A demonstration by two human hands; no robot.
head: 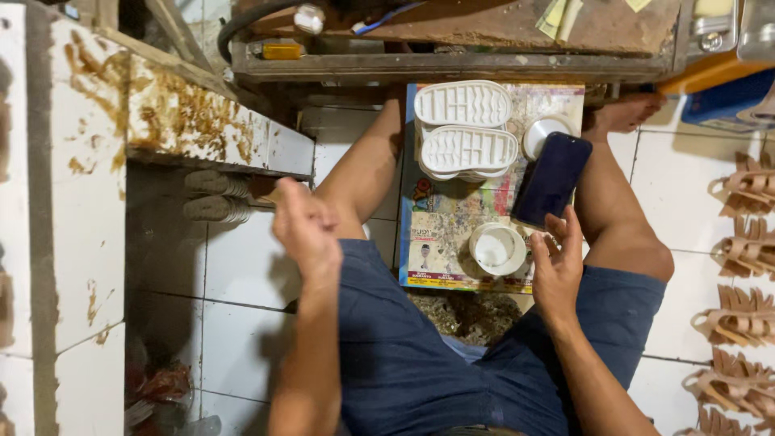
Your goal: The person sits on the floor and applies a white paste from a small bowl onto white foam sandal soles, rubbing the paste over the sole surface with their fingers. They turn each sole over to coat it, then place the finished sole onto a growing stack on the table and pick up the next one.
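Observation:
My right hand holds a dark smartphone by its lower end, screen dark, over a printed paper sheet on the floor between my legs. My left hand is raised above my left thigh with fingers curled in; whether it holds anything I cannot tell. On the sheet lie two white shoe soles, stacked tread up, a white round lid and a small white tub of white paste. I sit in blue shorts with bare legs spread.
A stained white tiled ledge stands at left with grey soles under it. A worn wooden bench edge runs along the top. Several tan strappy sandal uppers lie in a row on the white tiles at right.

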